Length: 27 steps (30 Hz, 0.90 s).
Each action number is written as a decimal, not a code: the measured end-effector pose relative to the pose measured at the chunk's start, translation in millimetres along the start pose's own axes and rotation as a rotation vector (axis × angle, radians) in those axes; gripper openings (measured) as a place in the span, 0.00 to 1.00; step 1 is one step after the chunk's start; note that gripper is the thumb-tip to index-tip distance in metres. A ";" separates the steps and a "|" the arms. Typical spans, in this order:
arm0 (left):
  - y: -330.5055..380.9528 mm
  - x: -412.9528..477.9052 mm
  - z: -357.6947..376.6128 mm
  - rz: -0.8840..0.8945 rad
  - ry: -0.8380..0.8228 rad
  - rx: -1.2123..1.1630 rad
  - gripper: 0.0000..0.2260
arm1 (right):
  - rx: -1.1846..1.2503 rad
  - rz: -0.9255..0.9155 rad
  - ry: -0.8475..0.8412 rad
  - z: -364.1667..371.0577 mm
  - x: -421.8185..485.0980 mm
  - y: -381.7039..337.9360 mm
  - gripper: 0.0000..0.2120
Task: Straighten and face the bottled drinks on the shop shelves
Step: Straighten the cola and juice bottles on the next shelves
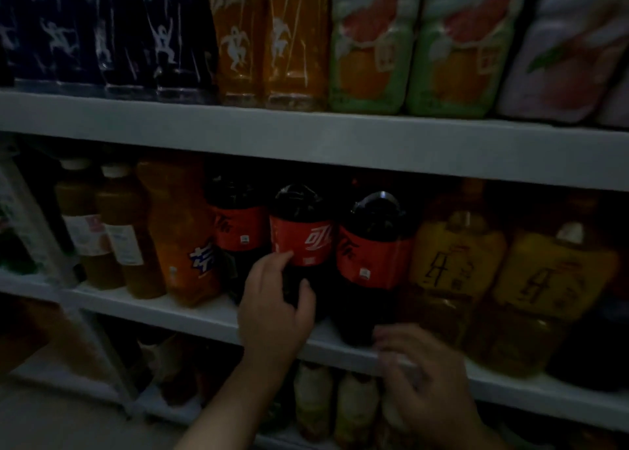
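Observation:
Three large cola bottles with red labels stand in a row on the middle shelf (211,317). My left hand (275,310) grips the middle cola bottle (303,231) low on its body, with a finger on the label's lower edge and the thumb on the dark lower part. The left cola bottle (238,225) stands a little further back. The right cola bottle (374,255) stands nearest the shelf edge. My right hand (425,374) hovers in front of the shelf edge below that bottle, fingers loosely curled and blurred, holding nothing that I can see.
An orange soda bottle (183,238) and amber juice bottles (112,231) stand left of the colas, and yellow-labelled tea bottles (456,262) to the right. The top shelf (306,136) carries dark, orange and fruit-label bottles. Smaller bottles (313,402) fill the shelf below. The light is dim.

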State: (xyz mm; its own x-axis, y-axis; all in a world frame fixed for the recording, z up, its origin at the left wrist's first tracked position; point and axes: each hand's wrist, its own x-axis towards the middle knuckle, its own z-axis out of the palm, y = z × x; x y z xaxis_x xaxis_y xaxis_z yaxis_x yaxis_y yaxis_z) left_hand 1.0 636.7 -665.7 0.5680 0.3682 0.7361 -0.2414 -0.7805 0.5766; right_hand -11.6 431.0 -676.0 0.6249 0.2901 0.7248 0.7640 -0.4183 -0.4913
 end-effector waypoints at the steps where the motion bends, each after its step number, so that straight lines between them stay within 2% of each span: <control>1: -1.3 -1.9 -0.2 -0.006 -0.006 -0.004 0.18 | -0.011 0.044 0.046 -11.3 -1.4 0.4 0.10; 6: -10.2 -14.0 -2.7 -0.009 -0.012 0.008 0.19 | -0.012 0.198 0.256 -45.3 -27.6 21.6 0.11; 9: -12.5 -16.7 -2.0 -0.023 -0.029 0.018 0.20 | -0.090 0.279 0.276 -51.4 -54.9 37.9 0.13; 11: -12.5 -18.0 0.9 -0.033 -0.048 0.018 0.21 | -0.176 0.311 0.180 -49.3 -75.5 49.0 0.13; 15: -10.1 -22.5 7.8 -0.044 -0.044 -0.003 0.22 | -0.368 0.397 -0.247 -32.6 -104.2 68.6 0.07; 18: -10.0 -19.8 12.7 -0.070 -0.008 0.001 0.24 | -0.397 0.336 -0.320 -27.8 -90.5 63.9 0.08; 23: 0.2 -12.1 23.0 -0.113 0.081 0.021 0.30 | -0.269 -0.084 -0.011 -24.7 -5.7 7.4 0.09; 25: 9.6 -4.0 28.0 -0.130 0.155 0.001 0.30 | -0.241 -0.099 0.139 -21.2 35.7 -14.8 0.10; 27: 19.9 7.5 32.1 -0.134 0.205 -0.025 0.31 | -0.195 -0.031 0.269 -16.1 69.4 -32.7 0.16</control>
State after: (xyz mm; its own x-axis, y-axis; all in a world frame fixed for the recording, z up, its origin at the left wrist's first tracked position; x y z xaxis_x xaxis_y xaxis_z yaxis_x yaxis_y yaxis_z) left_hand 25.7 607.8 -660.1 0.4253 0.5645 0.7074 -0.1954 -0.7060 0.6808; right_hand 4.3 451.0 -601.9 0.5175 0.0783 0.8521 0.7205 -0.5771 -0.3845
